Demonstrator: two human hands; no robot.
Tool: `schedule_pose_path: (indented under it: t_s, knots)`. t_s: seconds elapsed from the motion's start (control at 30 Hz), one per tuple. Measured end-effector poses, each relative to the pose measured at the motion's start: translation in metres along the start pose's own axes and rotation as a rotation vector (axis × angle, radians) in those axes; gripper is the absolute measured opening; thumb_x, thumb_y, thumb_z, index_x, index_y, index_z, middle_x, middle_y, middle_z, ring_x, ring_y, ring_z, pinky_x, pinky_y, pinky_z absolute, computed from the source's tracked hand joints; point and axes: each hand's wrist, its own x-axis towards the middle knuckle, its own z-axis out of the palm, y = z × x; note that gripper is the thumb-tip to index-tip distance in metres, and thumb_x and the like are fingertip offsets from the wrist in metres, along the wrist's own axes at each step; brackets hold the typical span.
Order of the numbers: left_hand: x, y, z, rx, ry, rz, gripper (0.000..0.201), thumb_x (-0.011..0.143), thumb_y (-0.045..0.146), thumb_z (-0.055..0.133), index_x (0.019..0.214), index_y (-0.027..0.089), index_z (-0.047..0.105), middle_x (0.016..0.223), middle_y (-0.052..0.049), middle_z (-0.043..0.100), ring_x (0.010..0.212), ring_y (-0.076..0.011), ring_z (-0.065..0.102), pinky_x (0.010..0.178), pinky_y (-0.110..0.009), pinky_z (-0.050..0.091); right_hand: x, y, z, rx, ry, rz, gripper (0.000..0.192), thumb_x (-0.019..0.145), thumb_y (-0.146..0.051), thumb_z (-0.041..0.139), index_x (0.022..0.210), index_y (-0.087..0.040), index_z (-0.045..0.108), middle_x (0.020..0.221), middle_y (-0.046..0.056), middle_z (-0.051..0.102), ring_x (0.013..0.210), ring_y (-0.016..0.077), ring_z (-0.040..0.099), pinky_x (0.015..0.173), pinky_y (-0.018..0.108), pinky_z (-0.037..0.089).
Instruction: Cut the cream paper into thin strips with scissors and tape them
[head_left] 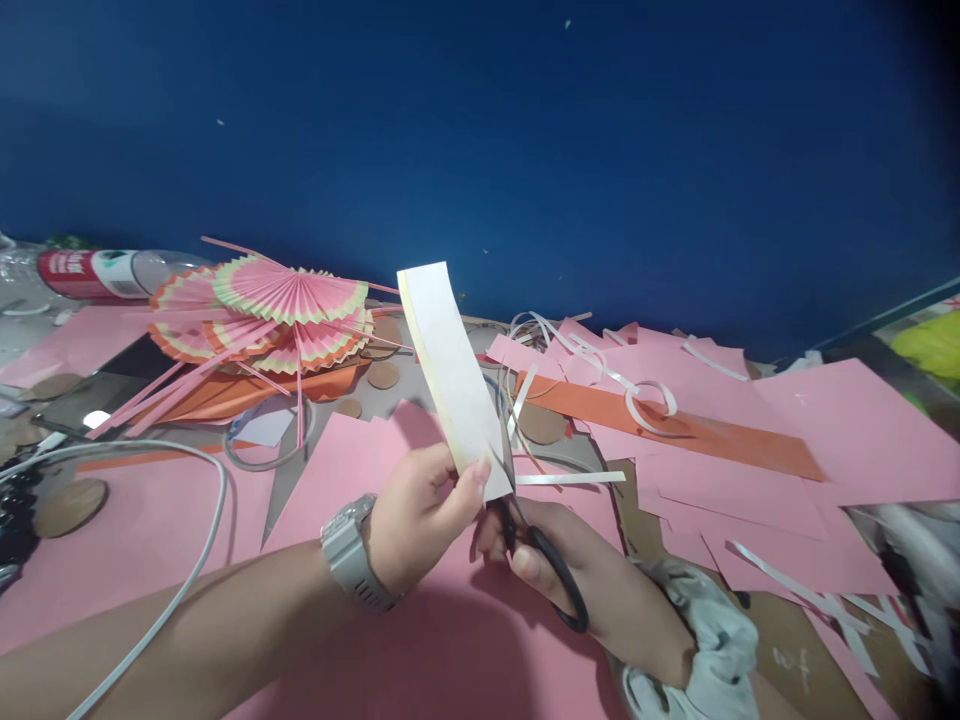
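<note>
Left hand [420, 510] pinched on the lower end of a white paper strip [454, 375], thumb and fingers pressed together on it, strip held upright and leaning slightly left above the table. Watch [351, 552] on that wrist. Right hand [592, 575] just right of the strip, fingers through the black handles of the scissors [544, 560], closed around them; blades running up along the strip's right edge, whether apart or together impossible to tell.

Below the strip, a work surface covered in pink paper sheets [750, 480], overlapping and scattered. Right of the strip, an orange paper band [697, 430] with curled white offcuts [649, 400] lying on it. Left of the strip, a heap of pleated pink paper fans [277, 310] with yellow and orange rims; farther left, a plastic bottle [105, 272] on its side. Low left of the strip, a white cable [202, 540] looping across the pink paper, with brown cardboard discs [71, 505] near it. Behind the strip, a plain dark blue wall [525, 150] filling the upper view.
</note>
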Motion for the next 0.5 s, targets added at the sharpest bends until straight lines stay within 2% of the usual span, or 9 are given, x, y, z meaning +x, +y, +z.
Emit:
schedule_pose_path:
  t_s: [0.1, 0.3, 0.5]
  knots:
    - [-0.0001, 0.0007, -0.0009, 0.038, 0.011, -0.005, 0.037, 0.094, 0.034, 0.034, 0.065, 0.016, 0.048, 0.046, 0.003, 0.055, 0.045, -0.0099, 0.053, 0.049, -0.02, 0.042, 0.0006, 0.0022, 0.0015, 0.014, -0.011, 0.019, 0.049, 0.083, -0.063, 0.042, 0.087, -0.016, 0.057, 0.071, 0.004, 0.054, 0.071, 0.0192, 0.054, 0.068, 0.031, 0.047]
    - [0.0003, 0.0025, -0.0006, 0.062, 0.058, -0.022, 0.035, 0.093, 0.036, 0.036, 0.069, 0.016, 0.051, 0.052, 0.002, 0.055, 0.053, -0.0113, 0.053, 0.054, -0.021, 0.043, 0.0013, 0.0022, 0.0016, -0.035, 0.007, 0.025, 0.051, 0.082, -0.066, 0.039, 0.078, -0.018, 0.053, 0.074, 0.006, 0.057, 0.072, 0.0198, 0.054, 0.069, 0.032, 0.046]
    - [0.0014, 0.0016, 0.0014, -0.104, 0.053, -0.122, 0.033, 0.092, 0.038, 0.039, 0.07, 0.016, 0.05, 0.047, 0.005, 0.048, 0.042, -0.0063, 0.042, 0.043, -0.016, 0.037, 0.0031, -0.0013, 0.002, -0.02, 0.033, 0.059, 0.05, 0.082, -0.066, 0.04, 0.078, -0.018, 0.053, 0.072, 0.005, 0.055, 0.069, 0.019, 0.052, 0.062, 0.03, 0.045]
